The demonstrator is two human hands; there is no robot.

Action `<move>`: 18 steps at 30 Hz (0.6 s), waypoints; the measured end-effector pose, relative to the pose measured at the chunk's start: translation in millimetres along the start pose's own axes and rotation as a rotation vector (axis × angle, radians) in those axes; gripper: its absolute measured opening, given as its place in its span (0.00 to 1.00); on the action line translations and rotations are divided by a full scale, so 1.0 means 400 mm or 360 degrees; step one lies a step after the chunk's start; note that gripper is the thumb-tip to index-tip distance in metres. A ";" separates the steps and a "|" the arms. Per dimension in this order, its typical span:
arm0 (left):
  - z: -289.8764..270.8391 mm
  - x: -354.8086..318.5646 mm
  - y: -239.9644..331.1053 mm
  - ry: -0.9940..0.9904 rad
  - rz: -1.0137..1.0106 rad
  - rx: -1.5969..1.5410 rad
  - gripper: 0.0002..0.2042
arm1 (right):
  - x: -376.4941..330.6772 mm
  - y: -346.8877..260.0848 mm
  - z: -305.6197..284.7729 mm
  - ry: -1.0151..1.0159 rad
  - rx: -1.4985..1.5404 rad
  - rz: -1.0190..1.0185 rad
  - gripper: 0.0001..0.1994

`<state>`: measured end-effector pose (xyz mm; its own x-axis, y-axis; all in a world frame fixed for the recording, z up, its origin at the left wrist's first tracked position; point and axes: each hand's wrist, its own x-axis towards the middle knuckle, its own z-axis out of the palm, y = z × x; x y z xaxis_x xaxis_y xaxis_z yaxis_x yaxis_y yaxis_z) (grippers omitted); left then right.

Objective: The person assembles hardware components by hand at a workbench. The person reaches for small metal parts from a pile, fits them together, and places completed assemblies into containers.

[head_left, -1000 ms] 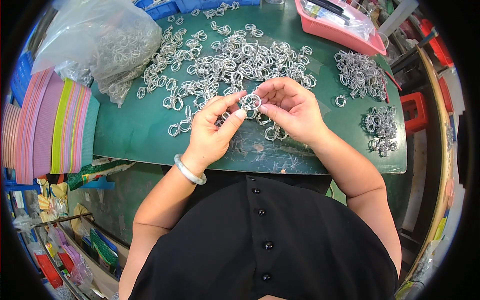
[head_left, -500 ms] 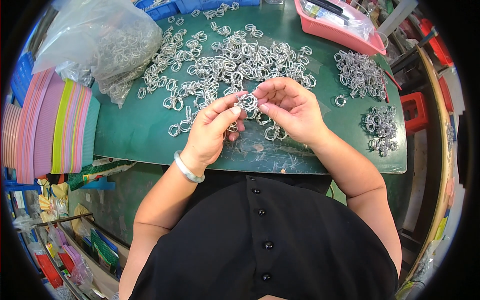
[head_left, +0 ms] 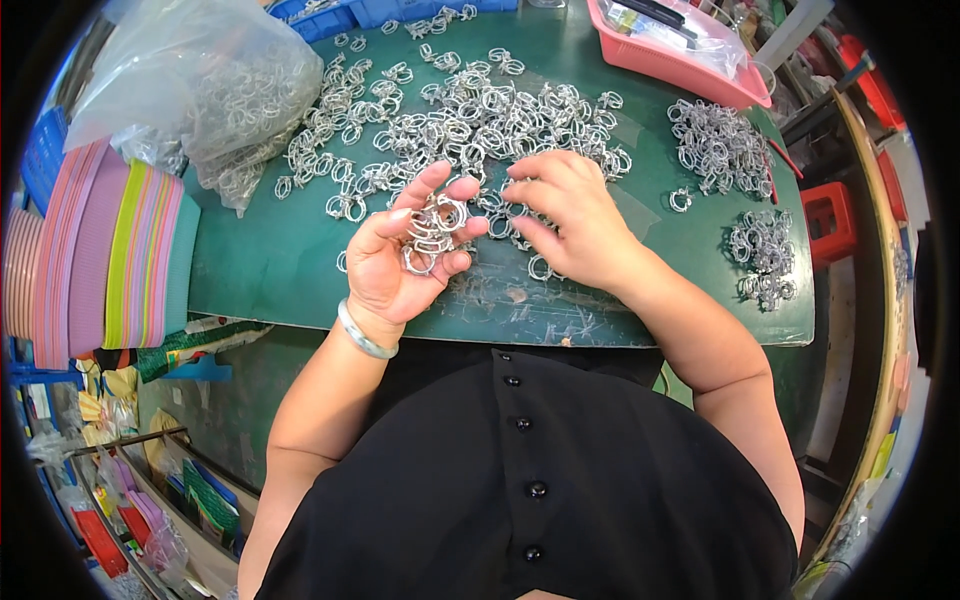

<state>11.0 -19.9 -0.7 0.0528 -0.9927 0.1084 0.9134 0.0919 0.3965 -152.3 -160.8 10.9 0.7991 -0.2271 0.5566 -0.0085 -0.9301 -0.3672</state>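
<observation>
My left hand (head_left: 395, 255) is turned palm up, its fingers curled round several silvery double-ring wire clamps (head_left: 432, 235). To its right, my right hand (head_left: 572, 220) hangs palm down, fingers bent and apart, at the near edge of a loose pile of the same clamps (head_left: 490, 115). A few clamps (head_left: 497, 212) lie right by its fingertips; whether they touch is hard to tell. Nothing shows gripped in that hand.
A green table (head_left: 600, 315) carries two smaller clamp heaps (head_left: 725, 150) (head_left: 765, 250) at the right. A clear plastic bag (head_left: 245, 110) of clamps stands at the left, beside stacked coloured baskets (head_left: 110, 260). A pink basket (head_left: 670, 75) sits far right, blue bins (head_left: 390, 10) at the back.
My hands have come apart from the clamp between them. The left has rolled palm up and shifted left, showing several clamps; the right has opened and turned down toward the pile.
</observation>
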 end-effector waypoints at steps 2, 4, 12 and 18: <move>0.011 -0.001 -0.001 -0.0035 0.0009 -0.0089 0.22 | -0.001 -0.013 -0.001 -0.0091 -0.0084 0.0001 0.12; 0.015 -0.004 -0.003 0.0032 0.0076 -0.0034 0.22 | -0.003 -0.020 0.007 -0.0168 -0.0212 -0.0016 0.09; -0.014 -0.008 0.009 -0.0019 0.0085 0.0178 0.16 | -0.006 -0.016 0.012 -0.0269 -0.0148 -0.0040 0.06; 0.018 -0.002 0.001 0.0038 0.0097 0.0395 0.12 | -0.001 -0.028 0.003 -0.0270 -0.0244 0.0020 0.14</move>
<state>8.6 -18.6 6.0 0.1167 -0.9861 0.1186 0.7812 0.1649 0.6021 -151.9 -150.1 13.9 0.8879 -0.1989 0.4147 -0.0998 -0.9635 -0.2485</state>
